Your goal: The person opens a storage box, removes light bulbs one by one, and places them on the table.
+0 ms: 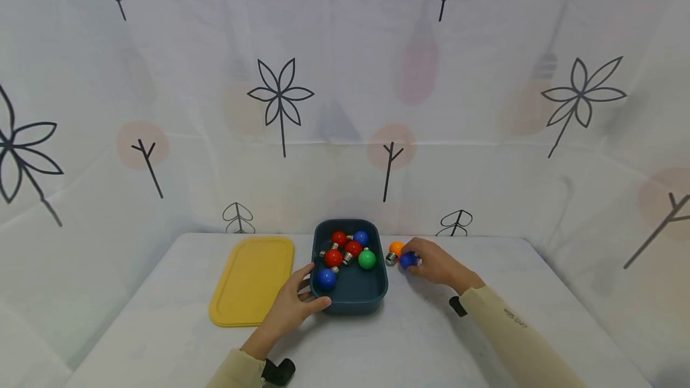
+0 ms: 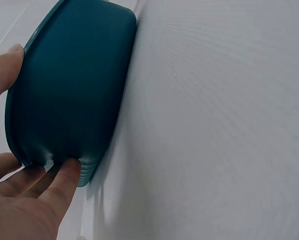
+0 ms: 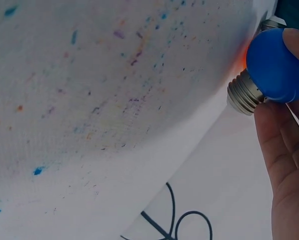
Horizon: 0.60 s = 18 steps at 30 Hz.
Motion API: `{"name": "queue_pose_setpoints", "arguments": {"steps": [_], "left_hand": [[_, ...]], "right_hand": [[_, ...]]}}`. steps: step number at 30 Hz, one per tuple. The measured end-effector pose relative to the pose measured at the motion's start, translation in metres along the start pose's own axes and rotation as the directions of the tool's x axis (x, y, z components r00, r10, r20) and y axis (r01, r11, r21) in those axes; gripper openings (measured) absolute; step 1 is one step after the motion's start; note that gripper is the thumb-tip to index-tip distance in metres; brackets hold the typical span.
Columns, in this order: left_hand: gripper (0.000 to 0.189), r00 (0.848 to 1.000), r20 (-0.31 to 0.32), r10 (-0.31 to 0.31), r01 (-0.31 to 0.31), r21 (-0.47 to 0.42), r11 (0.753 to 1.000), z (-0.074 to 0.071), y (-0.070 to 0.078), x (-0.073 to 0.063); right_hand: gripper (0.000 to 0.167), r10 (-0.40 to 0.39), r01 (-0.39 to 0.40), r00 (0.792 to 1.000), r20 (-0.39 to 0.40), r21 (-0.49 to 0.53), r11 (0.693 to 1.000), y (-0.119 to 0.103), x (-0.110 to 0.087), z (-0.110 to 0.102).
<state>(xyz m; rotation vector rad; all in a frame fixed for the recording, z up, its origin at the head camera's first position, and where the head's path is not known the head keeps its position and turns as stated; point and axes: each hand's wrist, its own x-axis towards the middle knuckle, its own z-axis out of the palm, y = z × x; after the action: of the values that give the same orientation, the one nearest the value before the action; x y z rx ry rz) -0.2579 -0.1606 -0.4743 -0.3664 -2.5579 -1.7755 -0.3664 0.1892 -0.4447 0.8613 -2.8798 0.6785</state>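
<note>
A dark teal container [image 1: 356,307] holds three red bulbs, two blue bulbs and a green bulb [image 1: 367,259]. My left hand [image 1: 293,301] holds the container by its near left corner. In the left wrist view the thumb [image 2: 7,70] lies at the rim and the fingers spread along the wall. To the right of the container, my right hand [image 1: 433,265] pinches a blue light bulb [image 3: 274,65] by its round glass, leaving the silver screw base uncovered. Right beside that bulb lies an orange bulb [image 1: 396,248], partly hidden.
Left of the container a yellow rectangular lid or tray [image 1: 253,280] lies flat on the white-covered table [image 1: 431,340]. A white cloth backdrop [image 1: 345,106] with plant drawings rises behind the table's back edge. Each wrist wears a black strap piece.
</note>
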Motion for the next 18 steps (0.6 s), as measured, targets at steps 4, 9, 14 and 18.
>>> {"name": "queue_pose_setpoints", "arguments": {"steps": [4,9,14,18], "left_hand": [[0.088,1.000,-0.002,-0.006,0.006,0.005,1.000,0.0002,0.0010,-0.0003],[0.086,1.000,-0.004,-0.011,0.011,0.009,1.000,0.0004,0.0019,-0.0006],[0.086,1.000,-0.006,-0.011,0.011,0.005,1.000,0.0004,0.0020,-0.0007],[0.086,1.000,-0.007,-0.010,0.010,0.003,1.000,0.0003,0.0017,-0.0007]], "right_hand": [[0.029,-0.013,0.014,1.000,0.005,-0.007,1.000,0.0006,-0.0009,0.0013],[0.029,-0.027,0.027,1.000,0.006,-0.023,0.999,0.0006,-0.0019,0.0013],[0.028,-0.036,0.036,0.999,0.008,-0.025,0.999,0.0011,-0.0023,0.0014],[0.029,-0.033,0.034,0.999,0.004,-0.027,0.999,0.0014,-0.0027,0.0016]]}}
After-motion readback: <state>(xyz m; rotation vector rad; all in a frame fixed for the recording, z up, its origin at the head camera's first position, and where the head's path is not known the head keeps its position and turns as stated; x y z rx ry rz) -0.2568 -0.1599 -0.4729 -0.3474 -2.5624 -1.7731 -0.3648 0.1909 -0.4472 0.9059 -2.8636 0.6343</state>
